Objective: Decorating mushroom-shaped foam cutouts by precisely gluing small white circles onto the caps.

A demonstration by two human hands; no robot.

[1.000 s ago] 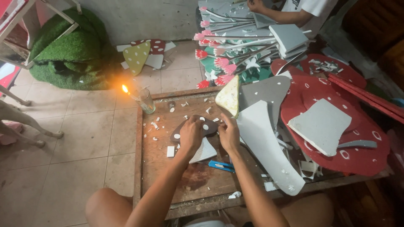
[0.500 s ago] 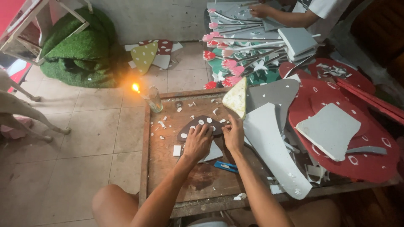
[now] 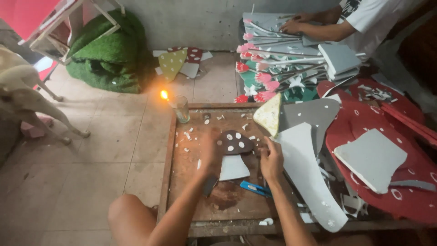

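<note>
Lit candle (image 3: pixel 164 95) beside a glass (image 3: pixel 182 109) at the board's far-left corner. Blue utility knife (image 3: pixel 255 188) on the near side. Yellow spotted foam piece (image 3: pixel 269 115), grey foam sheets (image 3: pixel 309 177) to the right. Green turf roll (image 3: pixel 111 52) far left.

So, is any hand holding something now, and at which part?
Nothing is gripped. Left hand and right hand rest beside the mushroom cutout, the left one blurred.

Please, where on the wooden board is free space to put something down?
The wooden board is bare near its front edge, below the blue cutter. Small scraps dot the strip beside the candle glass. The middle is crowded: the mushroom cutout lies between the left hand and the right hand; grey foam sheets cover the right side.
</note>
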